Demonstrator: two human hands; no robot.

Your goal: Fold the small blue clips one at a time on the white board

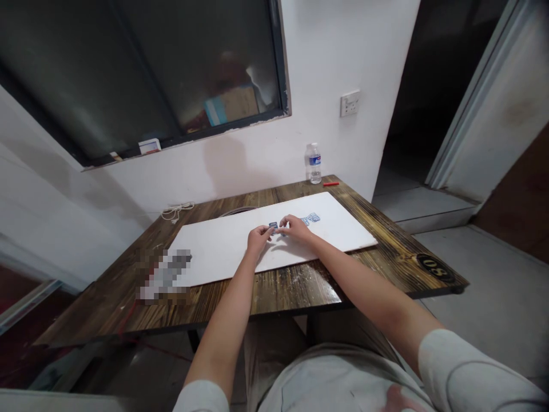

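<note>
Both hands meet over the middle of a white board lying on a wooden table. My left hand [259, 237] has its fingers closed on a small dark blue piece [273, 225]. Close beside it, my right hand [295, 228] is bent with thumb and fingertips near the same piece; what lies between them is too small to make out. Several small blue-and-white patterned pieces [315, 217] rest on the white board [223, 246], just beyond my right hand and partly hidden by it.
The wooden table [364, 263] extends around the board. A plastic bottle [315, 164] and a red pen-like object [330, 184] are at the back right. A white cord [177, 210] lies at the back left. A blurred patch covers the board's left end.
</note>
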